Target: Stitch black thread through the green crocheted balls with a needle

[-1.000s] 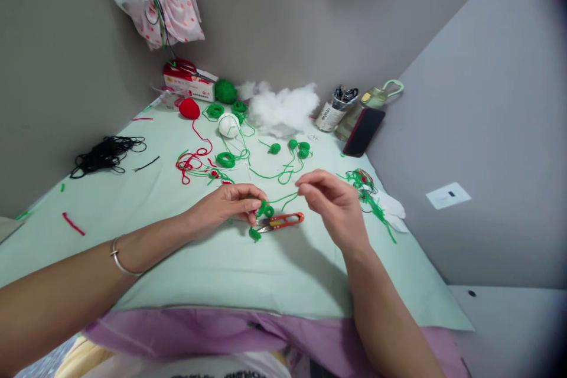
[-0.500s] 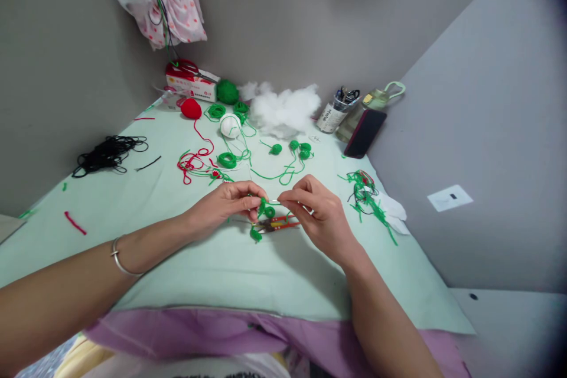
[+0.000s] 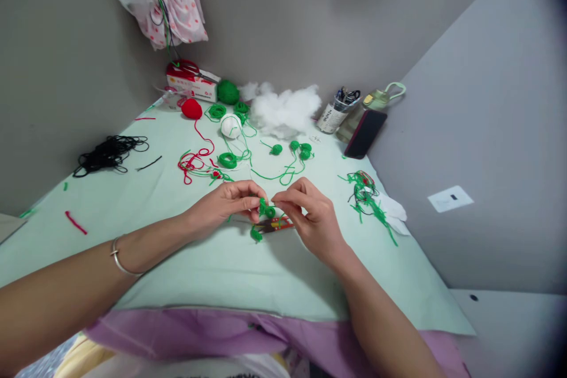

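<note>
My left hand (image 3: 225, 204) pinches a small green crocheted piece (image 3: 266, 209) just above the pale green table cover (image 3: 212, 266). My right hand (image 3: 310, 215) is closed in a pinch right beside that piece; what its fingertips hold is too small to make out. Orange-handled thread snips (image 3: 275, 225) lie on the cover directly under both hands, partly hidden by my right fingers. Another small green piece (image 3: 255, 234) rests beside the snips. A silver bangle (image 3: 116, 257) sits on my left wrist.
Green crocheted rings and loose green and red yarn (image 3: 230, 156) lie beyond my hands. White stuffing (image 3: 283, 107), a red ball (image 3: 192, 108), a white ball (image 3: 230, 126), a box (image 3: 191, 84), a tool cup (image 3: 332, 113), a phone (image 3: 365, 133) line the back. Black yarn (image 3: 108, 153) lies left, green scraps (image 3: 367, 189) right.
My right hand has moved left from a spot apart from the green piece until its pinched fingertips meet it. The left hand has stayed in place. The snips are now partly covered.
</note>
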The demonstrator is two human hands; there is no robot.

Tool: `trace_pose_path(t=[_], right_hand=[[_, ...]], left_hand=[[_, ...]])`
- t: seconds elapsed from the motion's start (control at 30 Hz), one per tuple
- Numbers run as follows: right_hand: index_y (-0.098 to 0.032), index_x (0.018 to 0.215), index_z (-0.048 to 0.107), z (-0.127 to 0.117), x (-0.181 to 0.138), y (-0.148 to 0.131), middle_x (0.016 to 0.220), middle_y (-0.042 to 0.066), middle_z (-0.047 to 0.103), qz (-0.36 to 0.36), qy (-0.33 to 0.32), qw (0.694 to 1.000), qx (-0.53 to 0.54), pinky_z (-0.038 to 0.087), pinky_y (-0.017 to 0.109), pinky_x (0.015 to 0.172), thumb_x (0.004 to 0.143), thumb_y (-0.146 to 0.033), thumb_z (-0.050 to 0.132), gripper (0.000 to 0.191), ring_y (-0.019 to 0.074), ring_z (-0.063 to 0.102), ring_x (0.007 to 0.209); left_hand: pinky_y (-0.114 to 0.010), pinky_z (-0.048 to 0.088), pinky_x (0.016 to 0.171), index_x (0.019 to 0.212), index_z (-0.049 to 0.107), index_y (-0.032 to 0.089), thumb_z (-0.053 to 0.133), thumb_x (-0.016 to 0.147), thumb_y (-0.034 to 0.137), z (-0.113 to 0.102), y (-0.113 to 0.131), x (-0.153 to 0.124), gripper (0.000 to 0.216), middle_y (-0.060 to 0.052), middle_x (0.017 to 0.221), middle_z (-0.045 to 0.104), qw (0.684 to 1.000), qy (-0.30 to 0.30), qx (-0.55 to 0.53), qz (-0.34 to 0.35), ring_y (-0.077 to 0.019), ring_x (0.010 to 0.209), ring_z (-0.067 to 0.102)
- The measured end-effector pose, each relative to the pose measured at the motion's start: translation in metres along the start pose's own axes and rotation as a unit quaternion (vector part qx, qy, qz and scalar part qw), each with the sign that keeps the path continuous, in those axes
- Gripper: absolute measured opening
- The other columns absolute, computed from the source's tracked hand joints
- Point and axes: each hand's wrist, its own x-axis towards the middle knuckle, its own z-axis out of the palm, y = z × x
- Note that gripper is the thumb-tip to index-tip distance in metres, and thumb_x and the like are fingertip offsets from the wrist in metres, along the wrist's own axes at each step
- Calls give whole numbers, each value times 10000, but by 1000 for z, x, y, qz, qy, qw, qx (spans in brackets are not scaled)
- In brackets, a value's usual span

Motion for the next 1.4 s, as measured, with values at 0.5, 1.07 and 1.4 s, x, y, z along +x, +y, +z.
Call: trace_pose_path(t=[0.5, 1.07, 1.4], right_hand=[[-215, 1039, 709, 11, -2, -4, 858, 39, 651, 78, -19, 996, 31, 471, 242, 659, 972, -132, 540, 199, 130, 598, 728], [-209, 873, 603, -5, 7, -16, 781, 12, 706, 230, 74, 898, 368, 396, 219, 417, 988, -365, 580, 195, 88, 571, 450], [-201, 875, 566, -28, 18, 12, 654, -60, 468, 283, 202, 827, 441, 335, 177, 454, 841, -302, 710, 178, 51, 358, 486]], left_hand=[[-262, 488, 725, 924, 646, 169, 770, 825, 331, 8, 1, 1, 226, 30, 815, 636, 998, 58, 8, -22, -111, 681, 643], [-276, 483, 705, 896, 576, 190, 695, 823, 253, 12, 2, -1, 153, 26, 793, 573, 998, 19, 45, -45, -132, 710, 597], [-305, 537, 749, 923, 635, 165, 721, 857, 315, 4, -1, -1, 185, -10, 805, 640, 997, -7, -38, -62, -145, 740, 642]])
